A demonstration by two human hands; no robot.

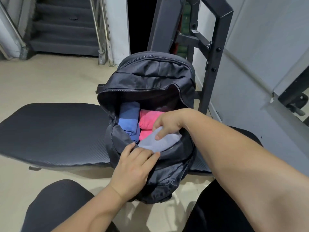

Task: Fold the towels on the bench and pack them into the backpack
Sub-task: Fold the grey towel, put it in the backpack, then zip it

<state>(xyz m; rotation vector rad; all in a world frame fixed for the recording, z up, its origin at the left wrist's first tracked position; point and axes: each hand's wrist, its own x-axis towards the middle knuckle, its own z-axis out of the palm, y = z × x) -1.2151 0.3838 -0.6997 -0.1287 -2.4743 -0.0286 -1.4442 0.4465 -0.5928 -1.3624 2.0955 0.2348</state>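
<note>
A black backpack lies unzipped on the black padded bench. Inside it stand a folded blue towel on the left and folded pink towels beside it. A pale lavender towel sits at the near side of the opening, partly inside. My right hand grips this towel from above, thumb pressed on its top. My left hand rests on the near lip of the backpack, its fingers curled over the edge of the fabric and holding it down.
A dark steel rack frame rises just behind the backpack on the right. Grey stairs with a metal railing stand at the back left. My knees in dark trousers are below the bench edge.
</note>
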